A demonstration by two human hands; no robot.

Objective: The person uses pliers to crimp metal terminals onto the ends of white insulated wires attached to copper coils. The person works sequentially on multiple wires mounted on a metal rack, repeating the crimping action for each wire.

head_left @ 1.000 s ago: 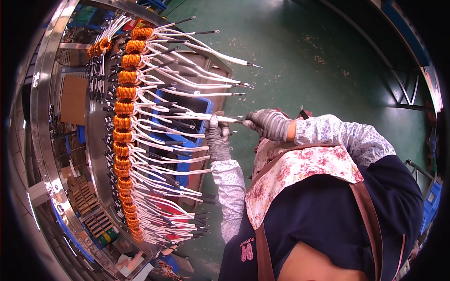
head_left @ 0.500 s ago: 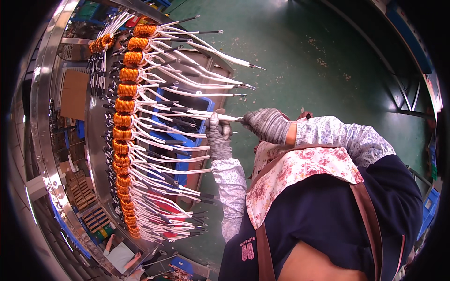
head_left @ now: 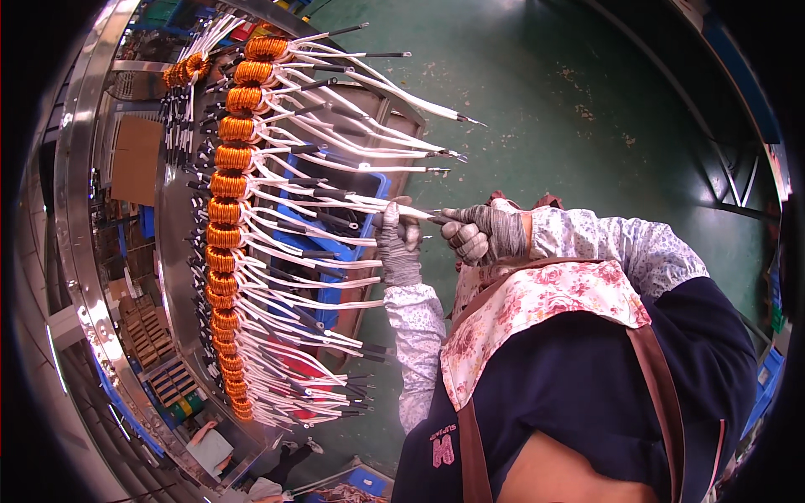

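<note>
Green-painted floor (head_left: pixel 537 142) spreads right of the coil row (head_left: pixel 224 210), which is the landmark for these notes. Left of the row: a curved steel rail (head_left: pixel 75 151) and one brown cardboard sheet (head_left: pixel 136 159).

Change over the last half second — the right gloved hand (head_left: pixel 476 235) has rolled over. It showed its back; now the curled, paler finger side faces up. The left gloved hand (head_left: pixel 399 239) keeps its place on the work, so my reading is that the left steadies while the right twists or re-grips, with this piece still being handled.

Hands: left is closed, thumb and fingers around a white lead (head_left: pixel 369 203); right is nearly a fist, pinching the same lead's dark tip (head_left: pixel 438 217). Lead in hand stretches out to the right of the coil row's upper half. Cannot tell whether it is one lead or a pair lying together.

Counts: two hands, both gloved. Copper-wound toroidal coils — nine at the row's upper end separate cleanly; lower ones overlap, total uncertain. Loose white leads (head_left: pixel 323 298) fan right of the row, too tangled to count. At least one blue bin (head_left: pixel 379 186) right of the row, under the leads. One smaller coil cluster (head_left: pixel 186 70) left of its top end, number unclear.
</note>
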